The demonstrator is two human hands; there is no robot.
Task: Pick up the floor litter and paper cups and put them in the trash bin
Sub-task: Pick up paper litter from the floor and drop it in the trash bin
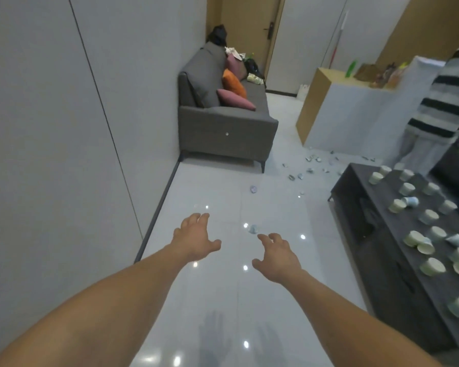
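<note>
Between wall (51, 128) and cabinet edge (341, 181), bare floor (223, 300).

Paper cups (406, 188) on dark table (392, 226): about eighteen; far edge unclear. Cushions (233, 83) on sofa (223, 128): three, two pink, one orange. Floor litter (253, 229): two near scraps, roughly a dozen small pieces beyond.

- A grey sofa (223, 133) stands against the left wall, an orange cushion (233, 84) between two pink ones.
- A closed wooden door (249, 22) is behind it.
- A striped sweater (445, 96) shows at right, above a dark low table (382, 260).
</note>
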